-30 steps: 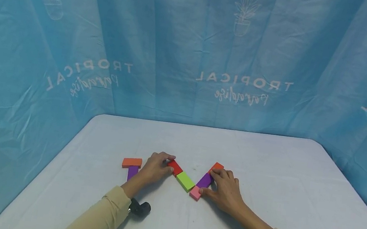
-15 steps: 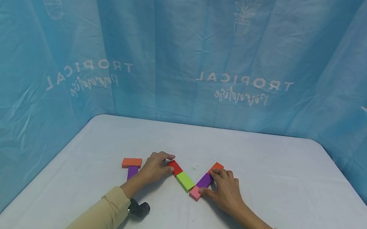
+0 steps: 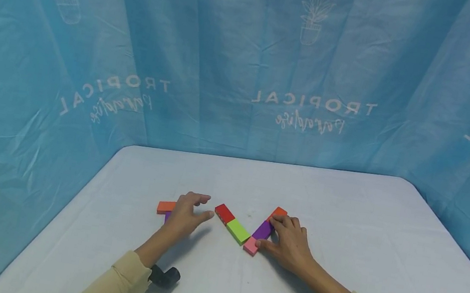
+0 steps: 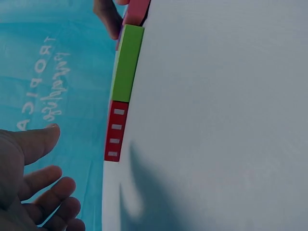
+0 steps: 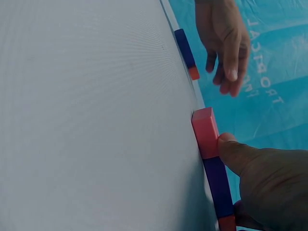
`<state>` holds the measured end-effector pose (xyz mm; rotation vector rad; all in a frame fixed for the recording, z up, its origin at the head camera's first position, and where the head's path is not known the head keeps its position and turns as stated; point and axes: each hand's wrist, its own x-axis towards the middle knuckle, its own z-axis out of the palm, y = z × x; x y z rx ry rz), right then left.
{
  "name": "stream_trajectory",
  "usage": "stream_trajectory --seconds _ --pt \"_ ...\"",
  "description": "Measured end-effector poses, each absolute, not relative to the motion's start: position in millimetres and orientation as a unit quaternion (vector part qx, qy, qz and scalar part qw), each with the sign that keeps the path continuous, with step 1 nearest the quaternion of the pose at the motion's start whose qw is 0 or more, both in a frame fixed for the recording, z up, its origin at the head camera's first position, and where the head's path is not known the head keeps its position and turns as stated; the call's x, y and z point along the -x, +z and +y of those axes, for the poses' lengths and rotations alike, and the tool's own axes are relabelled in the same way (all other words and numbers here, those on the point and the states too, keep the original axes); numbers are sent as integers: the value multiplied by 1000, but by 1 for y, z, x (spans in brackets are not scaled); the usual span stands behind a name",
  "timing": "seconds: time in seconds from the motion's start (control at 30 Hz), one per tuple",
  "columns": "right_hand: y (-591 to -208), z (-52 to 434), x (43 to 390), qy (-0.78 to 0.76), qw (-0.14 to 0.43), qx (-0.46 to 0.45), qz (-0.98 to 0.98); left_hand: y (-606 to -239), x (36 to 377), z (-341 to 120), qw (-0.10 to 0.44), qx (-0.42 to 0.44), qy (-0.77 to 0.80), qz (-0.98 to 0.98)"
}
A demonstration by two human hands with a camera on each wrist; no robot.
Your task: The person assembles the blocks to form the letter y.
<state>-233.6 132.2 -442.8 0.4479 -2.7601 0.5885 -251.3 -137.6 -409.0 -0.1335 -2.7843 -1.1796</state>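
Five flat blocks form a V on the white table (image 3: 343, 218): red block (image 3: 224, 213), green block (image 3: 237, 231), pink block (image 3: 250, 245), purple block (image 3: 262, 230), orange block (image 3: 278, 213). My left hand (image 3: 203, 207) hovers just left of the red block (image 4: 116, 131), fingers loosely spread (image 4: 36, 142), holding nothing. My right hand (image 3: 271, 233) holds the V's right arm, thumb (image 5: 236, 154) against the pink block (image 5: 205, 132) and curled fingers at the orange end.
A second orange block (image 3: 166, 206) and a second purple block (image 3: 167, 216) lie left of my left hand, the purple one partly hidden by it. A blue printed curtain (image 3: 247, 67) surrounds the table on three sides. Black wrist cameras (image 3: 164, 276) sit under both forearms.
My left hand has let go of the red block and drawn back to the left, lifting slightly. The right hand and the blocks have stayed put.
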Motion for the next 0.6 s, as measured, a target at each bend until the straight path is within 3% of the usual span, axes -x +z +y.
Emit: stream_trajectory --seconds 0.37,0.6 --pt "-444 133 234 202 151 -159 -954 -407 232 -166 87 21 -381 -920" --pt "-443 133 234 207 137 -156 -956 -406 223 -183 57 4 -392 -918"
